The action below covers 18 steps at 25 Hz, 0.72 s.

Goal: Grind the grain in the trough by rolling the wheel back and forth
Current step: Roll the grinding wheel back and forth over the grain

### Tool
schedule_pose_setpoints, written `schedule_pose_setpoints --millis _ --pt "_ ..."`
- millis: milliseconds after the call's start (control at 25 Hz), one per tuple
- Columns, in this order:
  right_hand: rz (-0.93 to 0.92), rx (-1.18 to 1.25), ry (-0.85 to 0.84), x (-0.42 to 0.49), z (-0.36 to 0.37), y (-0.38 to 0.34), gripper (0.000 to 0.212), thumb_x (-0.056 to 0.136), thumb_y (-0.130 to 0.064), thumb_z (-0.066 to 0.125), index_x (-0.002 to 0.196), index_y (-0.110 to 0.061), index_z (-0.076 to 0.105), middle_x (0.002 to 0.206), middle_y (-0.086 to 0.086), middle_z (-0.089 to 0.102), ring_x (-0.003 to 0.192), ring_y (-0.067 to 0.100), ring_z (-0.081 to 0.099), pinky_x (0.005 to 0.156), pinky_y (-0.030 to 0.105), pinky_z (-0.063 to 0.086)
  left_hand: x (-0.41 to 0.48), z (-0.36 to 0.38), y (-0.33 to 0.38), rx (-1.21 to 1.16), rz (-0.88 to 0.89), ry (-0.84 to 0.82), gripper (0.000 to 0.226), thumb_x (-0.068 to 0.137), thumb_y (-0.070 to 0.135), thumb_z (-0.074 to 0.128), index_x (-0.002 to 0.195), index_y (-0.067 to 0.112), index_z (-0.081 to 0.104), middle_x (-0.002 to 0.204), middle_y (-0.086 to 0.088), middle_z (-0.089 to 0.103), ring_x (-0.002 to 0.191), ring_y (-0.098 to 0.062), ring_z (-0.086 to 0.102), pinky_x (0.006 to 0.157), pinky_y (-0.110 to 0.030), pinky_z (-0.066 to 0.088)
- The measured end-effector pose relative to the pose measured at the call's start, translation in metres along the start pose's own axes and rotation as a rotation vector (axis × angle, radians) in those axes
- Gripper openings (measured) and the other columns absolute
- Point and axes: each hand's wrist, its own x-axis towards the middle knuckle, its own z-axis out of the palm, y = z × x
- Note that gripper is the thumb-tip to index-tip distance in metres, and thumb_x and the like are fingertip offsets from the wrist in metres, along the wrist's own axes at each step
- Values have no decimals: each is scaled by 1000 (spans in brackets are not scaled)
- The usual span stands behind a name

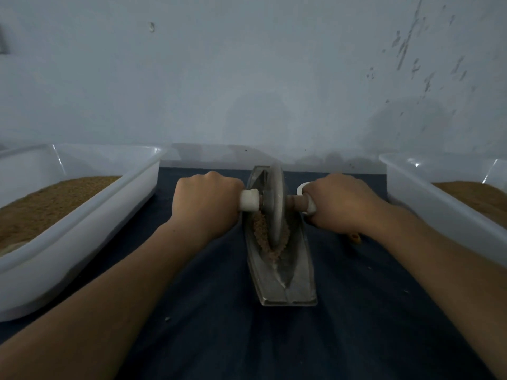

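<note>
A grey metal wheel (pixel 275 198) stands upright in a narrow boat-shaped metal trough (pixel 285 286) on dark cloth. Brown crushed grain (pixel 259 229) lies in the trough around the wheel's lower rim. An axle runs through the wheel with a white-wrapped handle (pixel 249 203) on each side. My left hand (pixel 207 204) grips the left handle. My right hand (pixel 338 202) grips the right handle. The wheel sits toward the far half of the trough; its near end shows bare metal.
A white plastic tub (pixel 90 223) with brown grain stands to the left. Another white tub (pixel 428 198) with brown meal stands at the right. A small yellow object (pixel 355 238) peeks from under my right wrist. A pale wall rises close behind.
</note>
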Motion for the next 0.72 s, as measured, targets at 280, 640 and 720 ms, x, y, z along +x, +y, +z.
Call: schedule_pose_setpoints --millis 280,640,720 --pt "-66 -41 78 -8 -12 -5 27 80 -45 61 64 -29 46 62 -7 50 53 11 47 44 26 28 1 -8 -6 -123 8 -179 4 85 38 58 87 34 58 70 10 41 59 -13 40 54 -31 32" --pt "39 -37 126 29 4 -7 22 88 -42 65 76 -29 53 74 -6 57 62 15 49 51 26 32 36 4 -1 -85 -14 -223 13 89 35 58 99 29 66 81 4 56 69 -19 56 59 -33 40" --pt "87 -38 112 29 4 -8 22 90 -43 61 78 -28 53 79 -3 60 68 20 53 57 29 38 41 -4 3 -49 9 -233 16 90 33 58 102 27 67 89 0 61 78 -23 61 61 -34 42"
